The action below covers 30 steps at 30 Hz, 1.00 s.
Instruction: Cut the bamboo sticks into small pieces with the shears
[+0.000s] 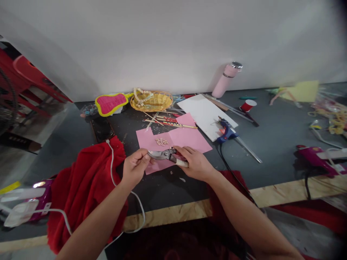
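My right hand (197,163) is wrapped round the handles of a pair of pruning shears (162,155), whose blades point left. At the blade tips, the thumb and fingers of my left hand (135,167) are pinched together; whatever they hold is too small to make out. Under both hands lies a cut sheet of pink paper (187,140). A little heap of short pale pieces (162,142) rests on it, just beyond the shears. Thin sticks with red markings (173,123) lie behind the paper.
Around the work stand a wicker basket (159,103), white board (200,112), blue glue gun (226,131), pink bottle (223,81) and red thread spool (248,105). A phone (102,129), red cloth (89,180) and white cable (112,162) lie left. Purple power strips (316,159) sit right.
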Tool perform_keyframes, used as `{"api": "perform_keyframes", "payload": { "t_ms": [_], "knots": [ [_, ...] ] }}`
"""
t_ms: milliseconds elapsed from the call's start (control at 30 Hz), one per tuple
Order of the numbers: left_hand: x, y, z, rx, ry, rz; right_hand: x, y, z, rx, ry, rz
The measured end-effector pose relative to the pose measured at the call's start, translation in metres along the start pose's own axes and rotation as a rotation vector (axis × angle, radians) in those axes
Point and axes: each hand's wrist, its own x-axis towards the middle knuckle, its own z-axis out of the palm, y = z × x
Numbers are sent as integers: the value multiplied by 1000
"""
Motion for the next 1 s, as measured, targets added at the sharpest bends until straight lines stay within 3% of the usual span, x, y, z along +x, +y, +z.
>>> {"api": "perform_keyframes", "payload": {
  "t_ms": [333, 633, 1000],
  "knots": [
    [0, -6, -1, -41, -1, -45, -2, -1, -2, -12, -40, 52],
    [-1, -3, -2, -145, 23, 17, -5, -14, -3, -73, -75, 124],
    [1, -7, -1, -110, 40, -49, -2, -2, 4, 2, -7, 94]
  ]
}}
